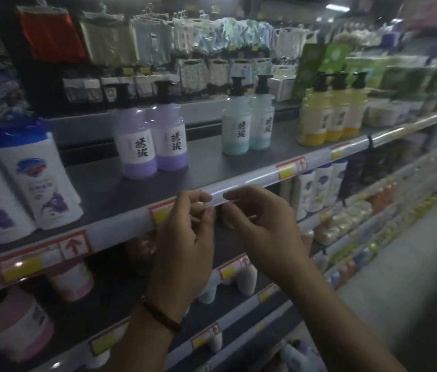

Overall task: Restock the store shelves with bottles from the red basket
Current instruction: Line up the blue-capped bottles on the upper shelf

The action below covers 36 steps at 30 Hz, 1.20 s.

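Two purple pump bottles [149,142] stand upright on the grey shelf [212,162], with two pale teal pump bottles [248,122] to their right and three yellow ones [331,114] further right. Both hands are at the shelf's front edge, below the purple and teal bottles. My left hand [185,237] and my right hand [263,224] each pinch the clear price rail [252,181] with curled fingers, a small gap between them. Neither hand holds a bottle. The red basket is out of view.
Large white bottles [24,183] stand at the shelf's left end. Lower shelves hold pink [13,323] and white bottles [319,183] and soap packs [346,218]. Hanging clothes [145,41] fill the back wall. The aisle floor [413,264] lies to the right.
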### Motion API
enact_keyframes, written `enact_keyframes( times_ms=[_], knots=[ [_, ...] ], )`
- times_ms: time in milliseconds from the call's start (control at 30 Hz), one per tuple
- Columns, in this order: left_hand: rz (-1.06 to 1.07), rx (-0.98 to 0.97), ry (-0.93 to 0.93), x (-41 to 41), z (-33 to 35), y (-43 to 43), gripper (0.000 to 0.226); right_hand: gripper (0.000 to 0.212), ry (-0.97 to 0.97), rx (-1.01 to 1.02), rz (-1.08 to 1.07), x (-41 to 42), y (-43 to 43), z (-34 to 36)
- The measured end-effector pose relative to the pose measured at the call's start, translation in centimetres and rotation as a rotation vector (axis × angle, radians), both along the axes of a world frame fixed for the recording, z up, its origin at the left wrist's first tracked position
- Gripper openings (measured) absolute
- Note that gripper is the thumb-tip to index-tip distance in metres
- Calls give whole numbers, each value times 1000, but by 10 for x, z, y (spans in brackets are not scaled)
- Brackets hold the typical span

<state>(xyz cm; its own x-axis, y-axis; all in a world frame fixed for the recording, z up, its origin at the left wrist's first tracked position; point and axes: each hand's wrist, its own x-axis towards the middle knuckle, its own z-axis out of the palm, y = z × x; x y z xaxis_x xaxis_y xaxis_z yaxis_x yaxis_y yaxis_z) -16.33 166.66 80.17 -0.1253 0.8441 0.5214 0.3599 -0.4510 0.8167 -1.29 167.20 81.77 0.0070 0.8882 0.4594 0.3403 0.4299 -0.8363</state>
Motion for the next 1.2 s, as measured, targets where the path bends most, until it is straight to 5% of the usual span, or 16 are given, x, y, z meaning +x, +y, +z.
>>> enact_keyframes(
  times_ms=[600,1200],
  knots=[
    [-500,-224,56,148,-58,10,10,9,55,-173,-442,133,-52,-74],
    [-752,-499,274,221,-227,42,9,11,320,-495,-847,203,-93,-228]
  ],
)
